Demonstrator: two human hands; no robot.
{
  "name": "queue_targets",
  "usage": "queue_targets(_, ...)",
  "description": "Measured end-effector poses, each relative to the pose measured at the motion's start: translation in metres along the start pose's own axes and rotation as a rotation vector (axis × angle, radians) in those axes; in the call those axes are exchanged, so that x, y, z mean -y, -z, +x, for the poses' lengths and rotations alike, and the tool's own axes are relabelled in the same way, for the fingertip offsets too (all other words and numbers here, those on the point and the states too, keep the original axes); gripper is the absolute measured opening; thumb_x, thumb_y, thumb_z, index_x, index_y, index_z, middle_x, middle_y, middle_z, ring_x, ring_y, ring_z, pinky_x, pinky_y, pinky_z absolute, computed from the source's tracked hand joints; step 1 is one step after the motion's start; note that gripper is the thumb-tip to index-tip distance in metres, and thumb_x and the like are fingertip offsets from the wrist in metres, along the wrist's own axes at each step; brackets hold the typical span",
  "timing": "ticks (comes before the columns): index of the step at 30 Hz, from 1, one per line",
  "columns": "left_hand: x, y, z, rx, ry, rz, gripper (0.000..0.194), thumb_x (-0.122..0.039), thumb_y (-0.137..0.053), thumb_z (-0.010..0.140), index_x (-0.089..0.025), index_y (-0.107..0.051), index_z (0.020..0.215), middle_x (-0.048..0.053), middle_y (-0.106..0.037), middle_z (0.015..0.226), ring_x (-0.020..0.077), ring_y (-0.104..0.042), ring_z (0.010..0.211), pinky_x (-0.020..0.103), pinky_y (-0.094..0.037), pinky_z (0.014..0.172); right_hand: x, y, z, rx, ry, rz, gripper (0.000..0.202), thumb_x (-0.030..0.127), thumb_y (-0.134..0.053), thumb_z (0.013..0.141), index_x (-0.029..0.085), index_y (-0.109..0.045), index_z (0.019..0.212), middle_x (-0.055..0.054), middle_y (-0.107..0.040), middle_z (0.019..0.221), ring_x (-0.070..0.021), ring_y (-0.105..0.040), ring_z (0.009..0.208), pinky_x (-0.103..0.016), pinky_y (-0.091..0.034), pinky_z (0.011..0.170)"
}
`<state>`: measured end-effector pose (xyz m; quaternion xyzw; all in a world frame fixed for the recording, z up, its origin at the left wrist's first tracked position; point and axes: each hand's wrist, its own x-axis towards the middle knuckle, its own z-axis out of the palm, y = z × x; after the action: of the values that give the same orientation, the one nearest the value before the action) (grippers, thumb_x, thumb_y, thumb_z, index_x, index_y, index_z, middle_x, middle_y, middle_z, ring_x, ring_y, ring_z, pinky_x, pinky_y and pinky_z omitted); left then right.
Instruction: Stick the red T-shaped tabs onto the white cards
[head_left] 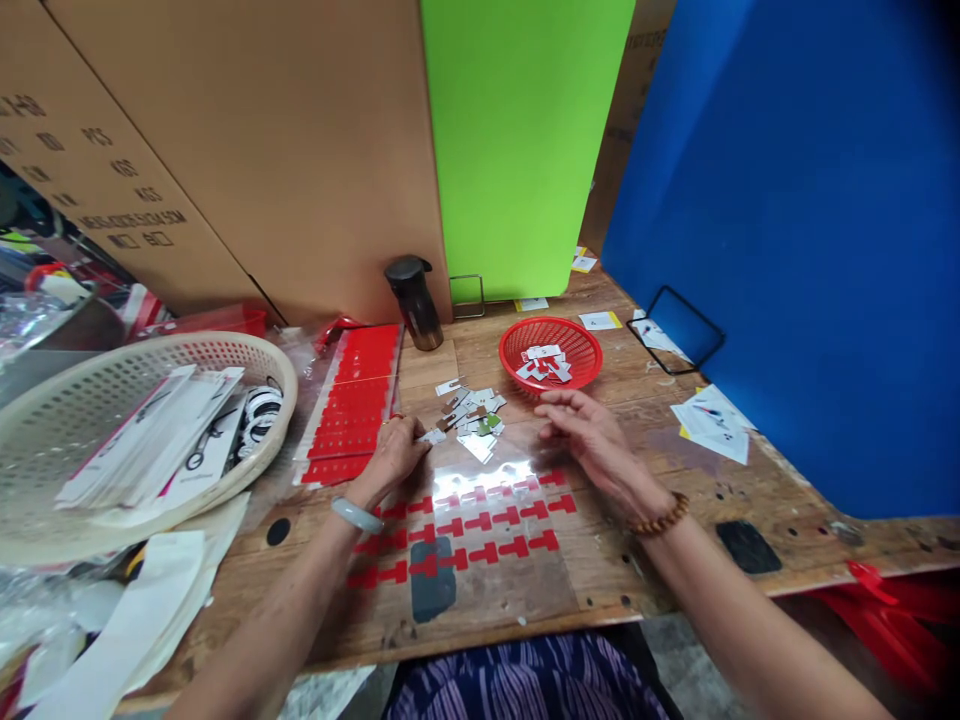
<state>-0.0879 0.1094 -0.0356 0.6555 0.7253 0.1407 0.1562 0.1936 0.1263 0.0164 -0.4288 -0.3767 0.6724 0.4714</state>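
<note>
beyond the left hand (394,452), a dark translucent plastic bottle (417,308) stands before a brown cardboard panel (262,150). a bright green panel (517,150) rises beyond the right hand (589,440). left of the left hand sits an oval cream perforated plastic basket (45,425) holding long white printed cards (139,440). a broad blue panel (810,250) stands right of the right hand.

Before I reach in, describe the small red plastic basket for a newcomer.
Find the tall green panel at the back. In front of it, just beyond the right hand, sits the small round red plastic basket, holding flat white pieces. Unlike the large cream plastic basket at left, it's red.
</note>
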Motion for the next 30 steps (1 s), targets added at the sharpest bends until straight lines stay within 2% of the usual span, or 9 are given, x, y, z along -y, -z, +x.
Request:
queue_targets(4,-0.006,0.003,-0.005,-0.009,0.006,-0.055,0.006,-0.016,-0.059,0.073,-0.018,-0.053,0.071,0.001,-0.057,0.069,0.0173,-0.054,0.069,0.027,-0.039,0.064,-0.029,0.018,-0.022,0.010,-0.033,-0.132,0.034,0.038,-0.074,0.065,0.018,-0.060,0.088,0.000,-0.065,0.078,-0.0098,-0.058,0.057,-0.023,-0.047,0.053)
queue_targets(8,-0.027,0.013,-0.031,-0.045,-0.020,-0.149,0.005,-0.019,-0.047,0.082,-0.019,-0.052,0.083,-0.001,-0.056,0.070,0.0157,-0.054,0.067,0.026,-0.040,0.062,-0.043,0.029,-0.043,-0.038,-0.001,-0.288,0.032,0.044,-0.068,0.073,0.017,-0.059,0.088,0.004,-0.058,0.058,-0.0113,-0.056,0.056,-0.025,-0.045,0.057)
queue_targets(11,-0.052,0.011,-0.060,-0.057,-0.101,-0.440,0.005,-0.023,-0.050,0.083,-0.019,-0.054,0.082,-0.001,-0.059,0.071,0.0149,-0.056,0.067,0.025,-0.042,0.063,-0.048,0.019,-0.060,0.039,-0.032,-0.268,0.032,0.047,-0.062,0.078,0.017,-0.058,0.089,0.003,-0.059,0.062,-0.0092,-0.053,0.053,-0.024,-0.042,0.057)
queue_targets(14,-0.075,-0.003,-0.086,0.032,-0.229,-0.661,0.004,-0.021,-0.054,0.081,-0.019,-0.056,0.079,0.002,-0.065,0.080,0.0156,-0.060,0.075,0.027,-0.045,0.070,-0.054,0.002,-0.073,0.159,-0.109,-0.130,0.036,0.051,-0.059,0.080,0.018,-0.056,0.094,0.002,-0.060,0.070,-0.0070,-0.051,0.048,-0.022,-0.037,0.050)
queue_targets(19,-0.097,-0.025,-0.110,0.074,-0.297,-0.691,0.010,-0.014,-0.053,0.081,-0.019,-0.058,0.075,0.004,-0.066,0.085,0.0164,-0.061,0.082,0.028,-0.046,0.075,-0.059,-0.006,-0.083,0.235,-0.230,0.080,0.034,0.044,-0.069,0.074,0.017,-0.054,0.088,0.005,-0.057,0.063,-0.0062,-0.047,0.046,-0.020,-0.036,0.050)
queue_targets(22,-0.103,-0.027,-0.114,0.171,-0.218,-0.757,0.011,-0.018,-0.058,0.080,-0.021,-0.062,0.090,0.004,-0.066,0.094,0.0173,-0.061,0.088,0.029,-0.046,0.080,-0.060,0.002,-0.084,0.196,-0.186,0.044,0.030,0.039,-0.069,0.074,0.018,-0.053,0.088,0.006,-0.056,0.060,-0.0070,-0.048,0.048,-0.021,-0.037,0.054)
queue_targets(25,-0.108,-0.029,-0.113,0.289,0.006,-0.970,0.032,-0.024,-0.068,0.074,-0.021,-0.058,0.105,0.005,-0.067,0.096,0.0179,-0.064,0.085,0.029,-0.049,0.076,-0.062,0.009,-0.083,0.163,-0.108,-0.077,0.029,0.040,-0.067,0.076,0.019,-0.052,0.091,0.007,-0.055,0.058,-0.0089,-0.049,0.049,-0.023,-0.038,0.057)
queue_targets(28,-0.113,-0.035,-0.110,0.422,0.260,-1.212,0.032,-0.031,-0.070,0.072,-0.016,-0.058,0.097,0.005,-0.070,0.080,0.0168,-0.067,0.070,0.028,-0.052,0.068,-0.064,0.012,-0.083,0.165,-0.092,-0.157,0.029,0.041,-0.065,0.076,0.020,-0.051,0.090,0.008,-0.053,0.056,-0.0099,-0.050,0.049,-0.023,-0.039,0.056)
queue_targets(30,-0.115,-0.038,-0.107,0.471,0.351,-1.296,0.031,-0.032,-0.073,0.068,-0.013,-0.059,0.089,0.005,-0.070,0.071,0.0146,-0.066,0.061,0.025,-0.053,0.062,-0.064,0.013,-0.084,0.166,-0.091,-0.193,0.026,0.040,-0.064,0.077,0.020,-0.051,0.087,0.008,-0.053,0.055,-0.0099,-0.051,0.049,-0.023,-0.038,0.055)
